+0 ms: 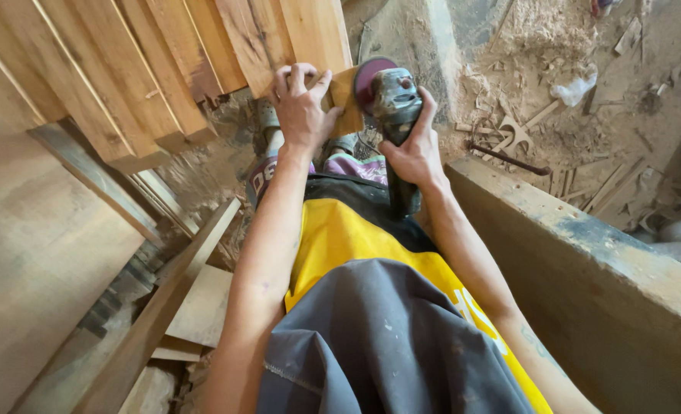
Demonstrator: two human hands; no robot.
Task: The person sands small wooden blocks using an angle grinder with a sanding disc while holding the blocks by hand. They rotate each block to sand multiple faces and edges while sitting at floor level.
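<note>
The left hand reached forward with the arm nearly straight, its fingers spread and pressed over the edge of a small wooden piece, thumb wrapped against its near face, so the hand was clamped on that piece. The piece stood just below the ends of a stack of planks that slanted across the upper left. The right hand came in from the right with the wrist bent, its fingers closed around the body of a grinder, index finger laid up along the casing. The grinder's dark red disc stood touching the right face of the wooden piece, just beside the left thumb. Both forearms ran down toward the camera over a yellow and grey shirt. A thick, dusty wooden beam ran along the right, close to the right forearm. Beyond it, the floor was covered with sawdust and offcuts, with a thin dark rod lying among them. Flat boards lay low on the left. No containers showed anywhere in view.
</note>
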